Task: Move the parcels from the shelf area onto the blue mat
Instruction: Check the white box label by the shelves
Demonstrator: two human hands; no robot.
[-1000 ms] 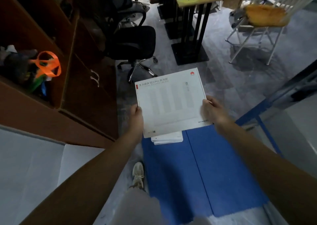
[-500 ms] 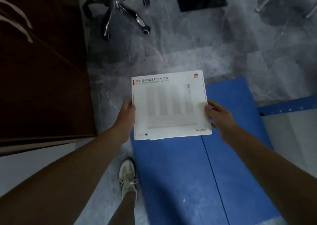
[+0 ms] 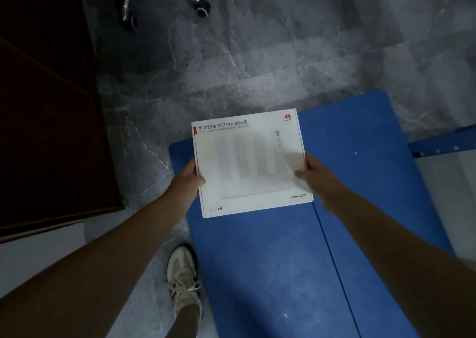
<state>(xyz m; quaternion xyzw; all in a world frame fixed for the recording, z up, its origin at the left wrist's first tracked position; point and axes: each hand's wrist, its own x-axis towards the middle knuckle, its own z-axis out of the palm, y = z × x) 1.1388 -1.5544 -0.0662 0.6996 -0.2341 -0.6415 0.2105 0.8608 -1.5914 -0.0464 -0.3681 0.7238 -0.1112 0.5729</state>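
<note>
A flat white square parcel (image 3: 248,162) with red markings and printed text hangs over the far left corner of the blue mat (image 3: 283,273) on the grey floor. My left hand (image 3: 189,176) grips its left edge and my right hand (image 3: 310,172) grips its right edge, thumbs on top. Whether the parcel touches the mat cannot be told. Whatever lies on the mat under the parcel is hidden.
A dark brown wooden cabinet (image 3: 49,121) stands at the left. Office chair casters (image 3: 202,9) are on the grey marble floor at the top. My foot in a white sneaker (image 3: 181,278) stands just left of the mat. A blue frame bar (image 3: 443,141) is at right.
My view has tilted down toward the floor and the parcel has come lower over the mat's far left corner, hiding the small white stack that showed under it a second ago. Both hands keep their grip.
</note>
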